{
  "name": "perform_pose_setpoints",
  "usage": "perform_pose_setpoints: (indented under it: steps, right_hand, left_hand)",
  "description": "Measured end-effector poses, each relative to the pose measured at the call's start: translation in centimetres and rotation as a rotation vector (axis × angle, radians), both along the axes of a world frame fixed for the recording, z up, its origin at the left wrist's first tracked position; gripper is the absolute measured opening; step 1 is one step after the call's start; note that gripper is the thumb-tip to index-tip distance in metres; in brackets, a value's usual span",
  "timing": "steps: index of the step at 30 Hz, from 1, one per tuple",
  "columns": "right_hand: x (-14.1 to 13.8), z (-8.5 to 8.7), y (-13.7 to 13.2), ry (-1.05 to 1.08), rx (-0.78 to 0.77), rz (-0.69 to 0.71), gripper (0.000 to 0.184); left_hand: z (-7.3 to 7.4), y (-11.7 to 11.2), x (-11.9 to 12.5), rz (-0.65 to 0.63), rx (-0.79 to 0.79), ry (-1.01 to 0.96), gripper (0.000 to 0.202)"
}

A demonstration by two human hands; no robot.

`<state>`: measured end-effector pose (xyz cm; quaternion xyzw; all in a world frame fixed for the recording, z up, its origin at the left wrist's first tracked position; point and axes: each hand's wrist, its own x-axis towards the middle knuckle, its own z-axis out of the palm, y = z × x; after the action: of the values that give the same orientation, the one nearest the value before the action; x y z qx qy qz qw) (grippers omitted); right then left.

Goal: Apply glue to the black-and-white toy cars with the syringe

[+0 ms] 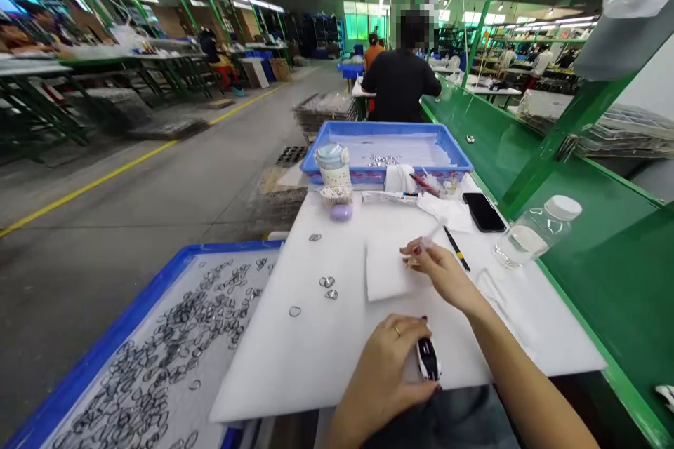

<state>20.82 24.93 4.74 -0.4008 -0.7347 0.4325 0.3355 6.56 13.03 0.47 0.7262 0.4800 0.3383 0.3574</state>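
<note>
1. The left hand [387, 365] rests at the near edge of the white foam mat [326, 344], fingers curled together around a small black-and-white device [427, 358] that pokes out past the fingertips.
2. Just beyond those fingers, the right hand [447, 273] reaches over the mat, thumb and forefinger pinching a small clear piece [425, 244] above a white cloth square [387, 270].
3. Left of the right hand's fingertips, a few loose metal rings [327, 283] lie on the mat; further left, a blue tray [126, 326] holds many more.
4. Right of the fingers lie a black pen [456, 248], a phone [483, 211] and a tipped clear bottle [534, 231].
5. Well beyond the fingers sits a second blue tray [387, 130], and past it a person in black [401, 81] stands facing away.
</note>
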Motion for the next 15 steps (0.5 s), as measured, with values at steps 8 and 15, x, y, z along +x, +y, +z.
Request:
perform_pose_setpoints:
  steps: [8,15]
  right_hand:
    - [2.4,1.8,-6.5,0.807,-0.278,0.015,0.044]
    - [2.2,0.6,-7.2,1.012,-0.411,0.141,0.075]
  left_hand:
    - [-0.3,-0.2,2.4,0.367,0.066,-0.117,0.044]
    - [0.0,-0.1,2.0,0.362,0.073,-0.114,0.038]
